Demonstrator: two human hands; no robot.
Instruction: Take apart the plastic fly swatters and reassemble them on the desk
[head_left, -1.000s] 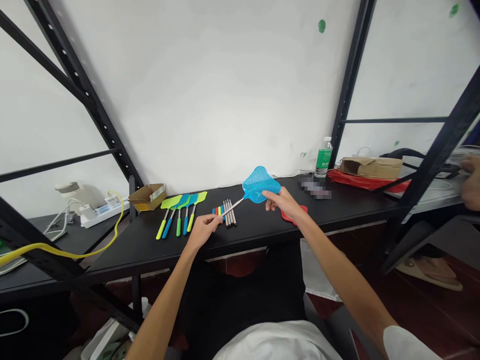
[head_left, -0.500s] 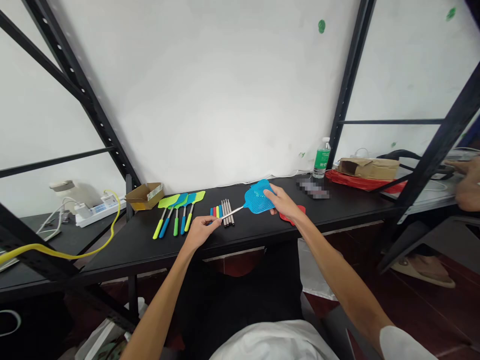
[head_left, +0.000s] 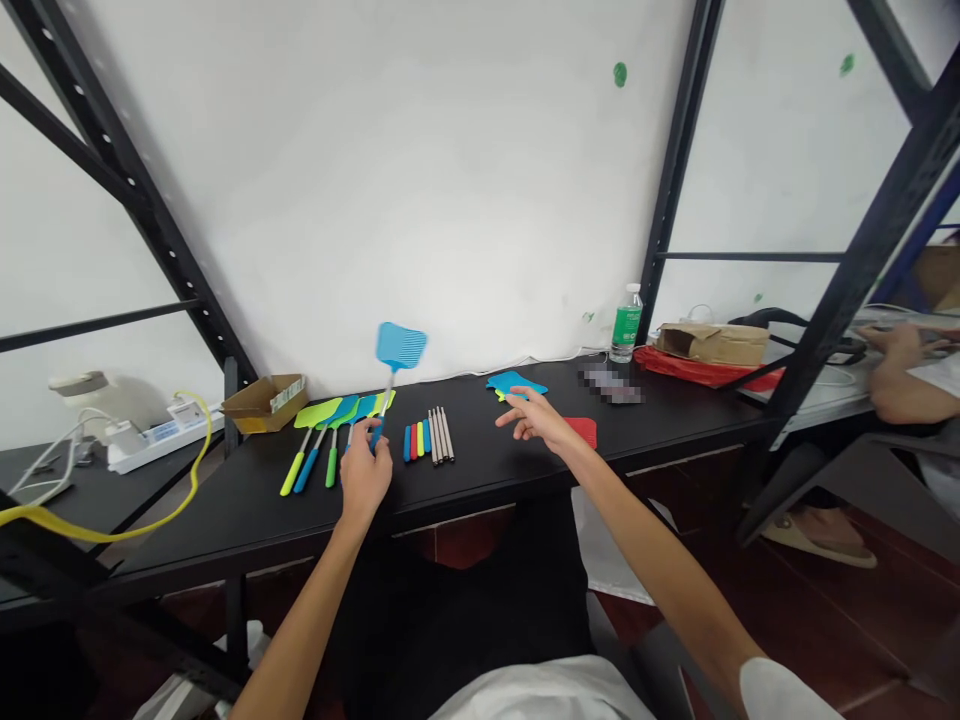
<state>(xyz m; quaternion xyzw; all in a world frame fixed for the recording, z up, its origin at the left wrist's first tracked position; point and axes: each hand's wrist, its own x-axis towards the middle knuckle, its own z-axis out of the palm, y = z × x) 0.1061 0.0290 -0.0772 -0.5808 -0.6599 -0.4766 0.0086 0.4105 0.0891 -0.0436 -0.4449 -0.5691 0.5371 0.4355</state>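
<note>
My left hand (head_left: 365, 472) is closed round the handle of a blue fly swatter (head_left: 400, 347), whose head stands upright above the black table (head_left: 247, 505). Just left of it lie several assembled swatters (head_left: 328, 420) with green and blue heads. My right hand (head_left: 534, 419) hovers open, fingers spread, holding nothing, just in front of loose blue swatter heads (head_left: 515, 383) and beside red swatter heads (head_left: 582, 430). Between my hands lies a row of coloured handles and metal rods (head_left: 427, 437).
A small cardboard box (head_left: 262, 402) sits at the table's back left. A green-labelled water bottle (head_left: 624, 323), a brown box on red bags (head_left: 711, 343) and another person's arm (head_left: 897, 375) are to the right. A power strip (head_left: 154, 437) and yellow cable (head_left: 180, 495) lie left. Black rack posts frame the table.
My right hand let go of the blue swatter head and drew back open. My left hand swung the swatter upright and carried it left, toward the laid-out swatters.
</note>
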